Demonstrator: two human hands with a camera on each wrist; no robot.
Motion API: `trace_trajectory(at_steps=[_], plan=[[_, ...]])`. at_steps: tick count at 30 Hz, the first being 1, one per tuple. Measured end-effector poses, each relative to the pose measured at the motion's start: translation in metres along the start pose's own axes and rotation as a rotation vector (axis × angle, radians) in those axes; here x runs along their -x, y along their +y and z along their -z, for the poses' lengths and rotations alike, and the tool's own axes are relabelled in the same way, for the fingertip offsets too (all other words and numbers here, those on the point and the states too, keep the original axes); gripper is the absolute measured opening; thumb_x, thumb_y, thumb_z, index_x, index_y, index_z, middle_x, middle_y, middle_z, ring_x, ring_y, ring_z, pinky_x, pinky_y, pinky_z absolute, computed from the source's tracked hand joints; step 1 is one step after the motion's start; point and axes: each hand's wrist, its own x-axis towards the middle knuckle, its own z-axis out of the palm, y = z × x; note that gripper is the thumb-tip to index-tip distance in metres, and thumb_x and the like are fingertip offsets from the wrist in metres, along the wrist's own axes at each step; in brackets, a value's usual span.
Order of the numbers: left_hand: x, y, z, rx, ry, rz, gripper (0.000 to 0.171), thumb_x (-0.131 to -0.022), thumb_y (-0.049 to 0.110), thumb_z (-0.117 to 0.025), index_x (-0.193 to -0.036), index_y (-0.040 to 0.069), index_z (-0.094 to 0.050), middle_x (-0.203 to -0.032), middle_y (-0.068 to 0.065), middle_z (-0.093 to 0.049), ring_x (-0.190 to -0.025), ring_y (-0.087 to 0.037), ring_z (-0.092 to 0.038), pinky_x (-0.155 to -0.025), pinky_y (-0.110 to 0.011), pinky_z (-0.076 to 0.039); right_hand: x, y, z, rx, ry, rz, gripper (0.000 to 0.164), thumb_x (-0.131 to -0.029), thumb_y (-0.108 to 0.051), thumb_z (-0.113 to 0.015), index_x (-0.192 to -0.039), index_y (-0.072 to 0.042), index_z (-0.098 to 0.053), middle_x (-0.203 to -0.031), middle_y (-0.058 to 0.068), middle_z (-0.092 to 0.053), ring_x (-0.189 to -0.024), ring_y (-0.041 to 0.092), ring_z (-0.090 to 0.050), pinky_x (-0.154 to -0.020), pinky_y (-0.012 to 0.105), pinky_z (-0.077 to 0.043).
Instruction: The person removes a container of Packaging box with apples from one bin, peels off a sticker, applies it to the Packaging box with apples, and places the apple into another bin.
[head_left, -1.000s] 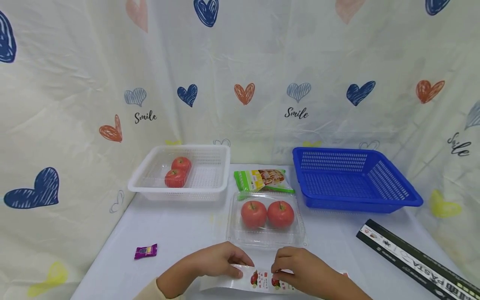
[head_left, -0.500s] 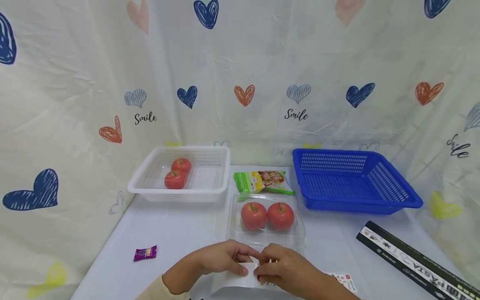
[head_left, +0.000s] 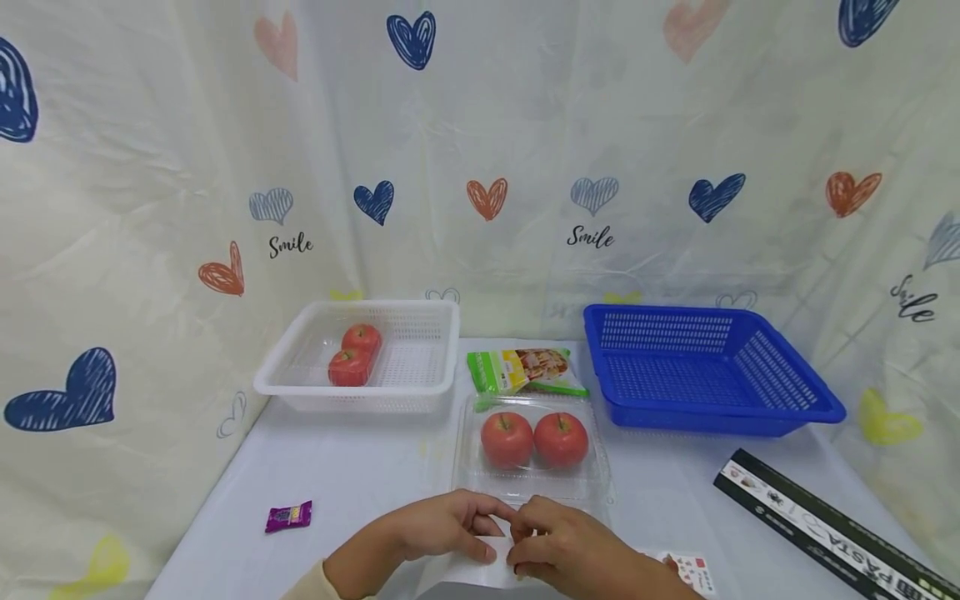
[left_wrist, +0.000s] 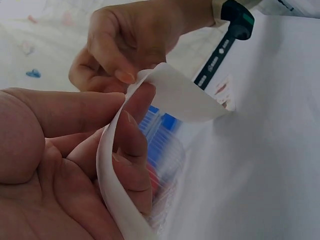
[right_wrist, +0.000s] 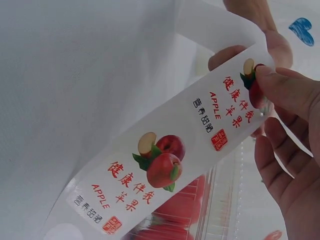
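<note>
Just in front of the body, a strip of white apple stickers (head_left: 480, 570) runs between both hands. My left hand (head_left: 450, 527) pinches it between thumb and index finger, with the plain backing (left_wrist: 185, 100) showing in the left wrist view. My right hand (head_left: 566, 546) pinches the strip by a printed label, thumb over the apple picture (right_wrist: 162, 160) side. The fingertips of both hands are close together at a bend in the strip. Beyond the hands stands a clear plastic container (head_left: 600, 471) with two red apples (head_left: 507, 440) in it.
Behind the container lies a green snack packet (head_left: 525, 372). A white basket (head_left: 360, 390) with another pack of apples (head_left: 351, 367) stands back left, a blue basket (head_left: 705, 421) back right. At left is a purple wrapped candy (head_left: 288, 517); at right, a long pasta box (head_left: 825, 521).
My right hand has moved left along the strip, up to my left fingertips. The printed labels between the hands turned out of the head view, and a printed end shows beside the right forearm.
</note>
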Motion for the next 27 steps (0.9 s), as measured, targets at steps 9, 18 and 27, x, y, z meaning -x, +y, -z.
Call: trace_trajectory(at_steps=[9, 18, 27], plan=[[0.002, -0.003, -0.005, -0.117, 0.068, 0.020, 0.028, -0.087, -0.007, -0.065, -0.113, 0.000, -0.067, -0.101, -0.005, -0.072, -0.089, -0.005, -0.062, -0.079, -0.017, -0.047, 0.006, -0.002, 0.002, -0.002, -0.045, -0.028, 0.004, -0.089, -0.021, -0.072, -0.086, -0.020, -0.072, -0.094, -0.007, -0.053, -0.088, 0.000, -0.053, -0.080, 0.010, -0.044], [0.011, -0.005, 0.002, -0.363, 0.152, 0.040, 0.020, -0.088, 0.002, -0.067, -0.107, 0.006, -0.070, -0.096, 0.006, -0.070, -0.088, -0.004, -0.062, -0.082, -0.021, -0.049, 0.012, -0.003, 0.010, -0.015, -0.064, -0.060, 0.004, -0.088, -0.018, -0.074, -0.086, -0.021, -0.072, -0.092, -0.009, -0.052, -0.085, 0.000, -0.051, -0.079, 0.009, -0.043], [0.019, -0.018, 0.004, -0.531, 0.208, 0.021, 0.017, -0.087, 0.004, -0.069, -0.104, 0.008, -0.072, -0.095, 0.012, -0.068, -0.090, 0.000, -0.060, -0.080, -0.022, -0.050, 0.017, -0.003, 0.017, -0.035, -0.062, -0.076, 0.015, -0.079, -0.013, -0.081, -0.087, -0.021, -0.071, -0.095, -0.009, -0.053, -0.088, 0.001, -0.053, -0.081, 0.011, -0.044]])
